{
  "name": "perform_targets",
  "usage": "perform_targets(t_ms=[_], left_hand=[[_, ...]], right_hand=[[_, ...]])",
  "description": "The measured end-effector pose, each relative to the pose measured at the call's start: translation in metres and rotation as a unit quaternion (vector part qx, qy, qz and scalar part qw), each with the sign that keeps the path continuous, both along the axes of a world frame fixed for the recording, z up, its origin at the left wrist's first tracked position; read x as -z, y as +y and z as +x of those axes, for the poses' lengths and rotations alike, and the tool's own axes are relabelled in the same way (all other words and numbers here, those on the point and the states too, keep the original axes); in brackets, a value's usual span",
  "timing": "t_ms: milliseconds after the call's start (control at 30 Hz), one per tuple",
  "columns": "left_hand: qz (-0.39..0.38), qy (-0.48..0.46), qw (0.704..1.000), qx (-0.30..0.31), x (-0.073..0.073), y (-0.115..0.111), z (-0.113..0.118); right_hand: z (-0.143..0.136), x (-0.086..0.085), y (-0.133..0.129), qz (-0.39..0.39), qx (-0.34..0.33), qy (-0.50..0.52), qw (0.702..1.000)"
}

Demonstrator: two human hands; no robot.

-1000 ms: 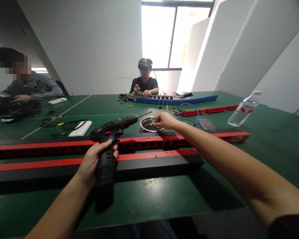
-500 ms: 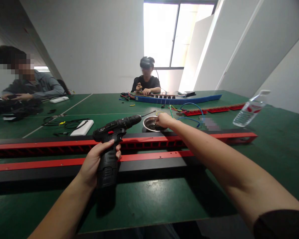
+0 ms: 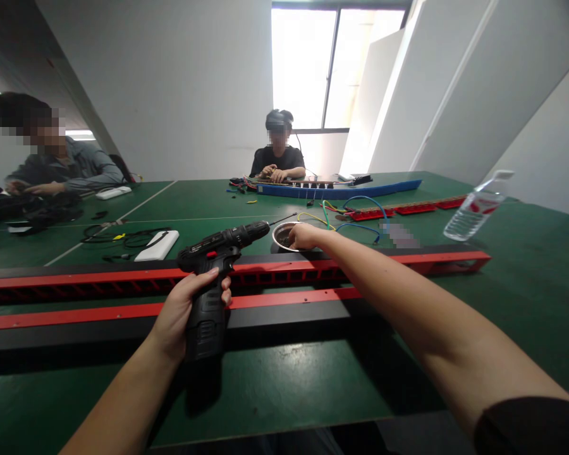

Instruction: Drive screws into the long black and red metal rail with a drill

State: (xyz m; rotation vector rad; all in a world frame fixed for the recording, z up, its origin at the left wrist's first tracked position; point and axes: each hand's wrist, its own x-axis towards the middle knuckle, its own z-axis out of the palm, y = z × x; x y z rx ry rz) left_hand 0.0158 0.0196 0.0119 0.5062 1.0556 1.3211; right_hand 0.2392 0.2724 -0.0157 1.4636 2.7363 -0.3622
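A black cordless drill (image 3: 205,328) is gripped by its handle in my left hand (image 3: 175,314), held over the near bar. Its long thin bit points up and right, close to a round metal bowl (image 3: 277,239). Inside the bowl lie small dark pieces, too small to name. My right hand (image 3: 306,236) reaches into the bowl with its fingers drawn together and pointing down. The fingertips are partly hidden, so what they pinch cannot be made out. Below both hands lie two long red-and-black bars, a far bar (image 3: 260,273) and a near bar (image 3: 284,316).
A plastic water bottle (image 3: 474,212) stands at the right. A white box (image 3: 157,245) and black cables lie left of the bowl. Coloured wires and red strips (image 3: 408,210) lie beyond it. Across the green table, a person (image 3: 278,158) works at a blue strip; another person (image 3: 66,161) sits left.
My right hand has shifted slightly left and deeper into the bowl, and the bowl looks tipped a little. My left hand and the drill have hardly moved.
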Motion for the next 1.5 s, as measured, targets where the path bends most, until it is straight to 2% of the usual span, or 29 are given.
perform_targets(t_ms=[267, 567, 733, 833, 900, 967, 1033, 1133, 1400, 1433, 1500], left_hand=[[-0.003, 0.004, 1.0, -0.001, -0.001, 0.0, 0.001], [0.002, 0.005, 1.0, 0.004, -0.002, -0.002, 0.001], [0.008, 0.003, 1.0, 0.003, 0.0, 0.0, 0.0], [0.011, 0.001, 1.0, 0.004, 0.002, 0.0, -0.002], [0.007, 0.0, 1.0, 0.007, 0.002, 0.0, -0.002], [0.007, 0.001, 1.0, 0.009, 0.002, -0.001, -0.003], [0.01, 0.006, 1.0, 0.016, 0.003, -0.001, -0.003], [0.02, 0.019, 0.999, 0.019, 0.006, -0.001, -0.005], [0.059, 0.072, 0.995, 0.024, 0.011, -0.002, -0.007], [0.064, 0.081, 0.994, 0.027, 0.011, -0.002, -0.007], [0.066, 0.096, 0.993, 0.029, 0.01, -0.004, -0.007]], right_hand=[[0.005, 0.0, 0.004, 0.032, 0.03, 0.009, 0.999], [0.017, -0.008, 0.0, 0.07, 0.069, 0.08, 0.992], [0.024, -0.015, -0.011, 0.096, 0.066, 0.183, 0.976], [0.032, -0.017, -0.032, 0.057, 0.07, 0.28, 0.956], [0.039, -0.016, -0.052, -0.022, 0.076, 0.366, 0.927], [0.047, -0.014, -0.074, -0.113, 0.082, 0.449, 0.883], [0.055, -0.012, -0.095, -0.167, 0.076, 0.498, 0.848], [0.064, -0.007, -0.116, -0.228, 0.105, 0.55, 0.796], [0.075, 0.001, -0.131, -0.355, 0.175, 0.68, 0.617], [0.076, 0.002, -0.132, -0.359, 0.179, 0.689, 0.604], [0.077, 0.004, -0.132, -0.348, 0.188, 0.697, 0.598]])
